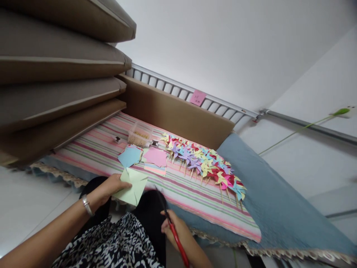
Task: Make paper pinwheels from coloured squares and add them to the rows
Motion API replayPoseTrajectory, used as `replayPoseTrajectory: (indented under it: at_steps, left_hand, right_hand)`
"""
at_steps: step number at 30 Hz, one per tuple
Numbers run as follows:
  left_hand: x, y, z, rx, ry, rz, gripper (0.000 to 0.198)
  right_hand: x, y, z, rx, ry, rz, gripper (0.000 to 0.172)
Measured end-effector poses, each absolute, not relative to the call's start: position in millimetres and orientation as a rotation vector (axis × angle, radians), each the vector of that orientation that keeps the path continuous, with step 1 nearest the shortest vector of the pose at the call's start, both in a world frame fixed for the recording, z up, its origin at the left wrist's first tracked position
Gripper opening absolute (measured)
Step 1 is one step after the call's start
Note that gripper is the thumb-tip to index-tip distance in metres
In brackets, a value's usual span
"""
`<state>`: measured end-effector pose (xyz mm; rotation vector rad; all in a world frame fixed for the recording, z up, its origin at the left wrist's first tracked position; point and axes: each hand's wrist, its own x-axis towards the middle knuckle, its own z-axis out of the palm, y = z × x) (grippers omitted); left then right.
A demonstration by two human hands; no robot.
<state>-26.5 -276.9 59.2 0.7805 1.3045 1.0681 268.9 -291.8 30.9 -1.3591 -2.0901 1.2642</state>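
Note:
Between the thumb and fingers of my left hand is a pale green paper square with slits running in from its corners. My right hand grips a pair of scissors with red handles. Their dark blades point up and away, just right of the paper and apart from it. Beyond my hands lie a stack of blue paper squares and a stack of pink ones. Many finished paper pinwheels on wooden sticks are lined up at the right.
A clear plastic box with small sticks stands behind the paper stacks, on a striped cloth. Stacked cushions rise at the left. A brown board leans on a metal rail, which bears a pink note.

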Motion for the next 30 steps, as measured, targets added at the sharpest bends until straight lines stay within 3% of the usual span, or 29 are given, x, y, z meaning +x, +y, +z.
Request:
replayPoseTrajectory:
  at_steps: [5,12,24,30]
  left_hand:
    - [-6.1,-283.6,58.2,0.894,1.192,0.885,0.02]
    - [9.3,-287.0,58.4,0.937,1.122,0.787,0.023]
    - [21.7,-290.8,41.7,0.483,0.824,1.165,0.032]
    - [24.1,-287.6,41.7,0.478,0.98,1.276,0.036]
  right_hand:
    - [251.8,-272.2,43.4,-1.274,-1.882,1.165,0.046]
    - [192.5,-262.4,57.5,-1.053,-1.761,1.33,0.035]
    - [178.8,-260.4,41.3,-1.076,-1.428,1.154,0.034]
    - [173.7,-267.0,39.4,-1.128,-1.443,1.204,0.038]
